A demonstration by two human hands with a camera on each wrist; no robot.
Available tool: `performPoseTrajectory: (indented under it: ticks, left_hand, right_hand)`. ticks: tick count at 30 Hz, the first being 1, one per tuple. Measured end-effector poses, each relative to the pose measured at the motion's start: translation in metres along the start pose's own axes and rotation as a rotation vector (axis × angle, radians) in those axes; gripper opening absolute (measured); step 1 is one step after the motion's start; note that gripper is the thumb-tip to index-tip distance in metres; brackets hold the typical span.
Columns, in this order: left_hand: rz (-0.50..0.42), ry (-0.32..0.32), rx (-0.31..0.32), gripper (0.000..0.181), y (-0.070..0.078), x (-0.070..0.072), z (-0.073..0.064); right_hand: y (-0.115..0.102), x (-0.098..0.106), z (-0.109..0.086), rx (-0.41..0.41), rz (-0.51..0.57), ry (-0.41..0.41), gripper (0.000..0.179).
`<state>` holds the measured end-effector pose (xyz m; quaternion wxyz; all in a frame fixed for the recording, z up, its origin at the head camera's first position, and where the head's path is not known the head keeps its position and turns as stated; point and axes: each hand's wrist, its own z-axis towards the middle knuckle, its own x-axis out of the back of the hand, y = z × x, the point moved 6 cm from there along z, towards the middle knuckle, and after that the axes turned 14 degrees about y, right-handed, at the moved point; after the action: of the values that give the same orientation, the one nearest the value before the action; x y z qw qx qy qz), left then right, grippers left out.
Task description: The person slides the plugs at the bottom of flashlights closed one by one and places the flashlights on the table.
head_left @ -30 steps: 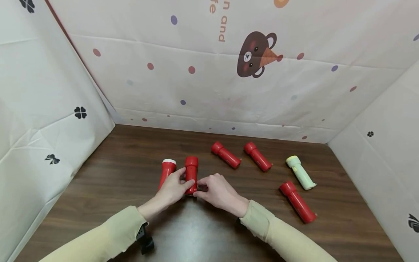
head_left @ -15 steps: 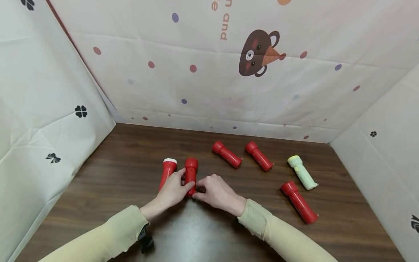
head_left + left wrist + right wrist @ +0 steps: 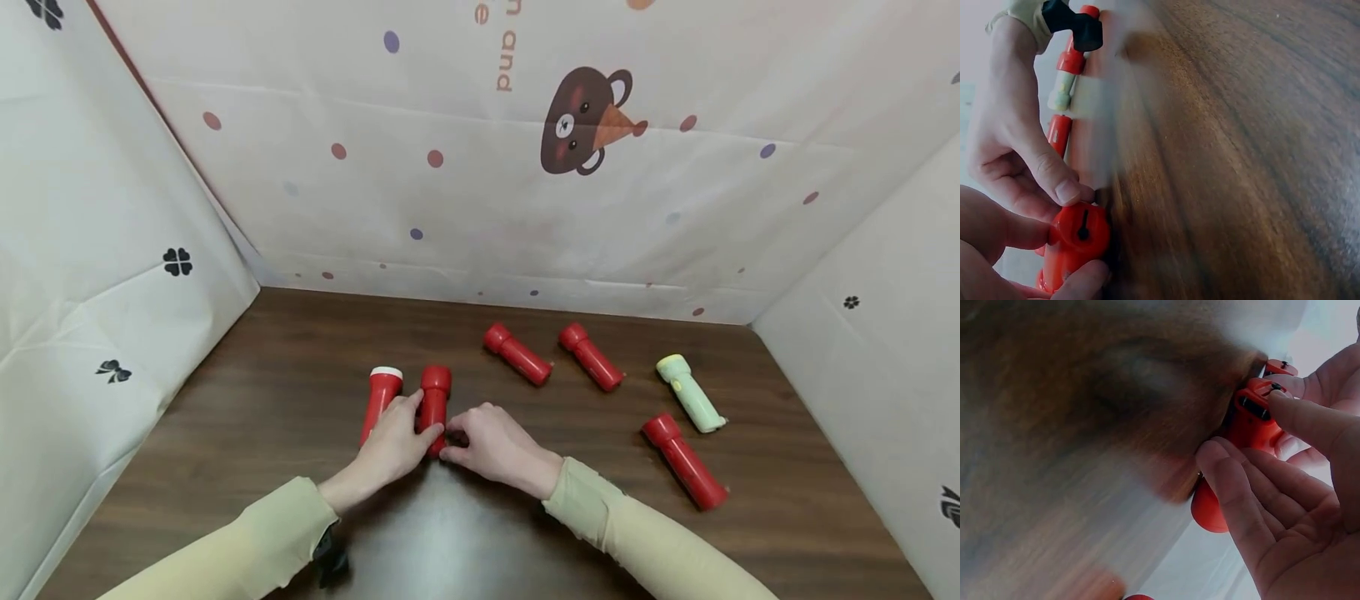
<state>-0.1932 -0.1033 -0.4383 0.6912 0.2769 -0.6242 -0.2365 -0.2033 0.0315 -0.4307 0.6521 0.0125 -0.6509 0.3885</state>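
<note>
We've got loads of room left of the white-rimmed flashlight (image 3: 381, 402), bare worktop (image 3: 255, 392) right up to the printed sheet (image 3: 90, 275). Between our hands (image 3: 392, 443) (image 3: 498, 446) it's jammed: red flashlight (image 3: 434, 408) in there. Right of them there's an open lane, until the pale green flashlight (image 3: 692, 396) and rightmost red flashlight (image 3: 684, 462) block us.

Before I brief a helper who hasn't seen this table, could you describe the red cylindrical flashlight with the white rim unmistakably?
On the dark brown wood-grain table, find the person's bare left hand. Partly hidden by it in the head view lies the red flashlight with the white rim. That rim sets it apart from its neighbour, the flashlight with an all-red head.
</note>
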Motion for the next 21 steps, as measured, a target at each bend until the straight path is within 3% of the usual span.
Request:
performPoseTrajectory:
  ticks: [12, 21]
  left_hand:
    - [-0.033, 0.027, -0.027, 0.064, 0.001, 0.005, -0.005]
    - [-0.022, 0.058, -0.073, 0.066, -0.009, -0.003, -0.004]
  right_hand:
    - [-0.001, 0.002, -0.004, 0.015, -0.022, 0.021, 0.016]
    - [-0.002, 0.002, -0.008, 0.020, -0.039, 0.036, 0.020]
